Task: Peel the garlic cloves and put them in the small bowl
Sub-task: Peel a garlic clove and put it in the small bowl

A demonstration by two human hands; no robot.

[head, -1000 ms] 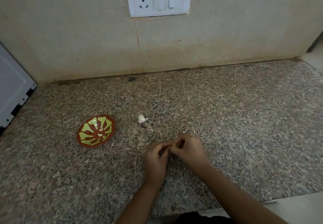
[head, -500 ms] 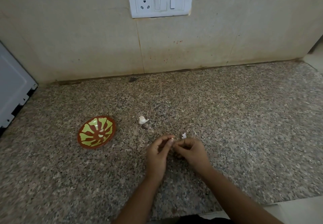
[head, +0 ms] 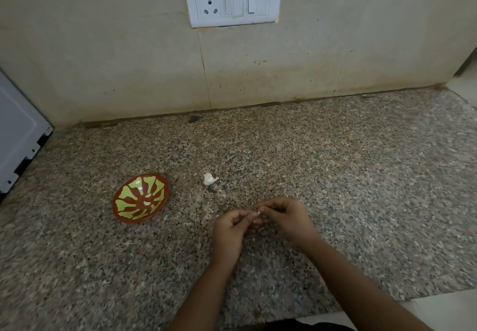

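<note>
Head view: pinching small pale garlic clove again between left hand and right hand after brief parting, peeling apparently unfinished.

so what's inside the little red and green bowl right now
The small red bowl with green petal pattern holds one small pale piece near its centre, likely a peeled garlic clove. Nothing covers the bowl, so its whole inside shows.
</note>
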